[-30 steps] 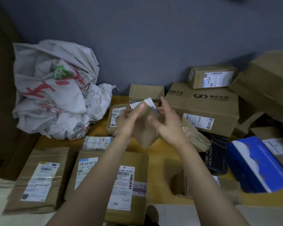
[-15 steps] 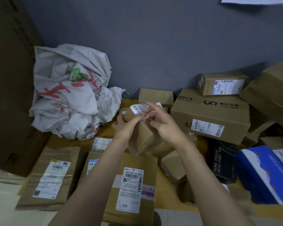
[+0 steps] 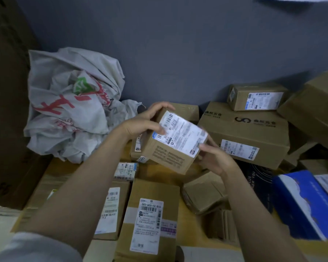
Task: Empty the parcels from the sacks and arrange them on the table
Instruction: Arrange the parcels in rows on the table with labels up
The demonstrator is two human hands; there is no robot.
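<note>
— Light?
— Dim where you stand, with a bluish cast. The wall (image 3: 178,44) is lit evenly; the sack (image 3: 68,110) and the white labels are your brightest patches.
— Shadows?
— Soft. The stacked boxes (image 3: 314,106) throw a dark smear on the wall at your right. The big carton (image 3: 6,91) on your left sinks near black.
— Sharpness?
— Your held parcel (image 3: 169,157) is motion-blurred, and the small print on its label (image 3: 180,135) is unreadable. The flat box label (image 3: 148,224) below reads crisp. Wide-angle bend stretches the bottom corners; your sleeve (image 3: 32,248) is soft.
</note>
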